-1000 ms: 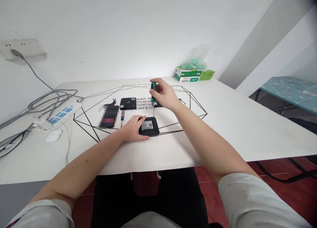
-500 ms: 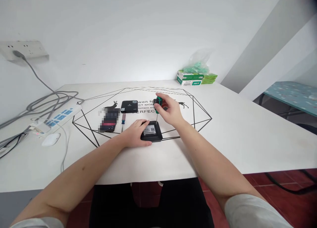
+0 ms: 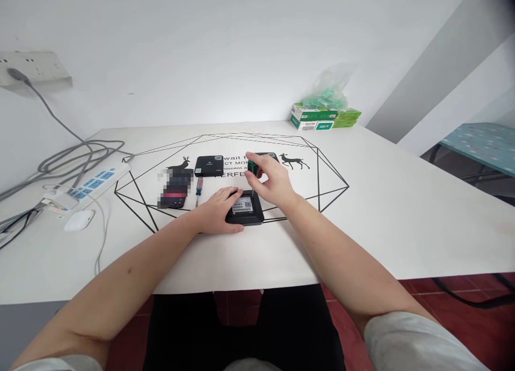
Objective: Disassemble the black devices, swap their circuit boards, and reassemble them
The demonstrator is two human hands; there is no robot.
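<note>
A square black box (image 3: 253,218) lies on the white table, its face with a white label turned up. My left hand (image 3: 215,211) grips the box's left side, thumb along the near edge and fingers on the top. In my right hand (image 3: 276,182) is a screwdriver with a green and black handle (image 3: 252,168), held between thumb and fingers. Its shaft points down to the box's upper right part; the tip's contact is too small to make out. Left of the box lies another screwdriver (image 3: 199,186) with a clear reddish and blue handle.
Behind lies a second black box (image 3: 209,167); a third black box (image 3: 270,157) is partly hidden by my right hand. A blurred-out phone (image 3: 175,193), a white earbud case (image 3: 79,220) and a power strip (image 3: 96,184) with cables are on the left. Green-white boxes (image 3: 314,116) stand at the back.
The view has shifted slightly. My right fingers have turned round the screwdriver handle, which now leans more, its end facing me. My left hand keeps its hold on the box.
</note>
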